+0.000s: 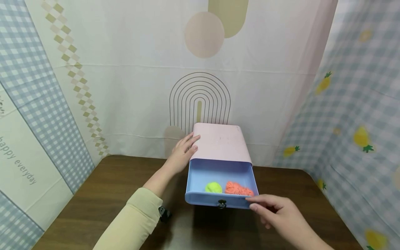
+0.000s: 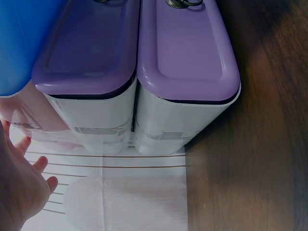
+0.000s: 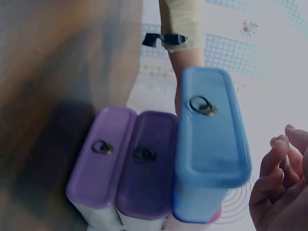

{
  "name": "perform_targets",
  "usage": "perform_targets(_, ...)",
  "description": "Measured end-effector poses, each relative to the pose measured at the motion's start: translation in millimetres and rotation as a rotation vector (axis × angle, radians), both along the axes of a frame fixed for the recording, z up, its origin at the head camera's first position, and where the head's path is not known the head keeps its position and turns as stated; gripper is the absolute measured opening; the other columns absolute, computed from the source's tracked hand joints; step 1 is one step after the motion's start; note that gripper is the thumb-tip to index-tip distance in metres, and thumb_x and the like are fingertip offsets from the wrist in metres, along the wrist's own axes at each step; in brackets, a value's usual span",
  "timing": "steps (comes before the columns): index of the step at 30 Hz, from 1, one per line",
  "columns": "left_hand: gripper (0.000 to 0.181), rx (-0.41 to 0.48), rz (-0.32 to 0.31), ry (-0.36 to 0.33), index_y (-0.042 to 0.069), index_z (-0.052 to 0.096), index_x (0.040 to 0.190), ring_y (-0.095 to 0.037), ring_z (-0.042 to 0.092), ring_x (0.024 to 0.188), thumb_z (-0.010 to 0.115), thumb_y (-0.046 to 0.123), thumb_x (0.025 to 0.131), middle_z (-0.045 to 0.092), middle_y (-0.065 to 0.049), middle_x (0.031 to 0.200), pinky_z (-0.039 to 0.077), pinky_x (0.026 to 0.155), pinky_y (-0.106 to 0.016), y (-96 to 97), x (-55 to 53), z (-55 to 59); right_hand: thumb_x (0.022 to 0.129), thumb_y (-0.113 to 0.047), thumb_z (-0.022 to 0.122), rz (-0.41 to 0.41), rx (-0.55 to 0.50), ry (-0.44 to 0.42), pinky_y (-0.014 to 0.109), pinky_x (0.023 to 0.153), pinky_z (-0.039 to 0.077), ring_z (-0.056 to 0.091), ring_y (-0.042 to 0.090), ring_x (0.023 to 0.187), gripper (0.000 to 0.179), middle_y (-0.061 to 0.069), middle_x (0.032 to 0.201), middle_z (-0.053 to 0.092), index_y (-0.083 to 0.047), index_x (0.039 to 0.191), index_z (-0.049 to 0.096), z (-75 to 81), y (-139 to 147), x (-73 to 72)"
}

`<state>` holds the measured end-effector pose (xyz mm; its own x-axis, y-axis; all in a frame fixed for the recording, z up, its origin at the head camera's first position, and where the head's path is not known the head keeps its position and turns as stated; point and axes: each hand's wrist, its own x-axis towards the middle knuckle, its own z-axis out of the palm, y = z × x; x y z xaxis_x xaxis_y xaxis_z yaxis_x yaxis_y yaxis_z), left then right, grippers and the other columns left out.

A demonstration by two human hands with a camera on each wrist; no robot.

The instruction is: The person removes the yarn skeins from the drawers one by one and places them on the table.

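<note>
Sliding the blue drawer (image 1: 203,199), lower centre of the frame, seems in hand — left hand (image 1: 181,153) spread against the pink housing (image 1: 222,142), right hand (image 1: 284,213) loosely bent, touch unclear — the next move calling for steady bracing

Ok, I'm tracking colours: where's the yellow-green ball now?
In the head view, the yellow-green ball sits in the open blue drawer, left of the orange yarn.

Head view: soft, even light, source out of frame. Tabletop (image 1: 93,201) in deep shadow directly beneath the blue drawer (image 1: 203,198); faint sheen below and left of it. Checked curtain (image 1: 353,97) right of the drawer hazy. Left wrist: dimmer; purple drawer fronts (image 2: 185,48) beside it catch gloss. Right wrist: smeared, backdrop (image 3: 255,106) behind the drawer washed out.
</note>
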<state>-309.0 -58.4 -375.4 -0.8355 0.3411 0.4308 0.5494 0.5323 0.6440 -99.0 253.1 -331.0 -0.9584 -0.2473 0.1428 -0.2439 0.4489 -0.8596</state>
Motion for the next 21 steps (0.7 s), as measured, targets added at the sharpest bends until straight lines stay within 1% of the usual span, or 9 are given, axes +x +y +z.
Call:
perform_targets(5, 0.053, 0.003, 0.001, 0.0, 0.031, 0.042, 0.151, -0.036, 0.019, 0.148, 0.036, 0.052, 0.104, 0.025, 0.003, 0.162, 0.013, 0.112, -0.067, 0.8, 0.1, -0.1, 0.092, -0.023, 0.071, -0.103, 0.05, 0.014, 0.033, 0.05, 0.052, 0.054, 0.014, 0.054, 0.024, 0.003, 0.064, 0.057, -0.011, 0.112, 0.075, 12.3, 5, -5.3)
perform_targets(7, 0.052, 0.004, 0.003, -0.006, 0.032, 0.042, 0.151, -0.035, 0.019, 0.148, 0.035, 0.052, 0.104, 0.025, 0.003, 0.163, 0.013, 0.112, -0.066, 0.9, 0.6, 0.2, 0.092, -0.024, 0.072, -0.115, 0.064, 0.011, 0.032, 0.05, 0.051, 0.054, 0.014, 0.054, 0.025, 0.003, 0.064, 0.056, -0.012, 0.113, 0.075, 15.6, 6, -7.6)
perform_targets(9, 0.053, 0.005, 0.001, -0.01, 0.032, 0.042, 0.152, -0.035, 0.018, 0.148, 0.035, 0.052, 0.103, 0.024, 0.003, 0.163, 0.012, 0.112, -0.067, 1.0, 0.9, 0.4, 0.092, -0.025, 0.072, -0.11, 0.074, 0.01, 0.032, 0.05, 0.051, 0.053, 0.015, 0.054, 0.026, 0.003, 0.063, 0.055, -0.012, 0.114, 0.074, 18.2, 8, -10.7)
perform_targets(11, 0.053, 0.004, 0.001, -0.012, 0.032, 0.041, 0.152, -0.036, 0.018, 0.148, 0.035, 0.053, 0.103, 0.024, 0.003, 0.163, 0.012, 0.112, -0.067, 0.9, 0.9, 0.6, 0.092, -0.027, 0.071, -0.086, 0.098, 0.013, 0.032, 0.05, 0.051, 0.053, 0.015, 0.053, 0.028, 0.003, 0.062, 0.055, -0.013, 0.115, 0.074, 20.3, 10, -15.3)
perform_targets(15, 0.054, 0.003, 0.002, -0.013, 0.032, 0.041, 0.152, -0.038, 0.018, 0.148, 0.035, 0.053, 0.103, 0.024, 0.004, 0.163, 0.012, 0.112, -0.067, 1.0, 0.9, 1.2, 0.092, -0.032, 0.071, -0.003, 0.168, -0.012, 0.031, 0.048, 0.048, 0.052, 0.013, 0.052, 0.032, 0.003, 0.062, 0.055, -0.013, 0.118, 0.073, 22.7, 17, -30.0)
perform_targets(17, 0.054, 0.003, 0.006, -0.016, 0.032, 0.041, 0.152, -0.038, 0.018, 0.148, 0.035, 0.054, 0.103, 0.024, 0.004, 0.163, 0.012, 0.112, -0.066, 1.0, 0.9, 1.3, 0.092, -0.035, 0.07, 0.04, 0.208, -0.044, 0.03, 0.047, 0.046, 0.05, 0.012, 0.052, 0.035, 0.003, 0.063, 0.055, -0.013, 0.119, 0.072, 23.3, 20, -38.4)
perform_targets(21, 0.053, 0.004, 0.004, -0.024, 0.033, 0.041, 0.152, -0.036, 0.018, 0.148, 0.035, 0.053, 0.103, 0.023, 0.005, 0.163, 0.013, 0.112, -0.066, 1.1, 0.9, 1.1, 0.09, -0.04, 0.07, 0.096, 0.288, -0.112, 0.03, 0.044, 0.043, 0.047, 0.01, 0.051, 0.038, 0.002, 0.065, 0.055, -0.017, 0.12, 0.072, 25.6, 22, -51.4)
